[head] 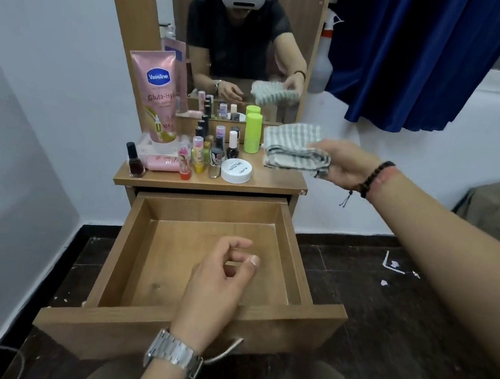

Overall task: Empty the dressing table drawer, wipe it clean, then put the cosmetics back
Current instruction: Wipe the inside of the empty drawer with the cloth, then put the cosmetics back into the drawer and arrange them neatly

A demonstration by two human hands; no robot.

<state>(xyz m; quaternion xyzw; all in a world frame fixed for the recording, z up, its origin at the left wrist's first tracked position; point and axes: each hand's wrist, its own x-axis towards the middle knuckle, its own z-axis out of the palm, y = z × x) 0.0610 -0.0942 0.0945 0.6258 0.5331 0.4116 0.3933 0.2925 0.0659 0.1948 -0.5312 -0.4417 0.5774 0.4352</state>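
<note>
My right hand grips the folded striped cloth at two o'clock, ready for wiping. My left hand hovers, fingers loosely curled on nothing, over the emptied drawer. The cosmetics wait on the table at twelve.

Single head-worn wide-angle view, looking forward and down from seated height. Close to the open drawer, which fills the lower centre; worktop just beyond it, mirror at top centre facing the camera. Both hands reach in from the bottom and right edges, left hand nearest. Edges bend from lens distortion. Wall at left, curtain at upper right, floor at lower right.
</note>
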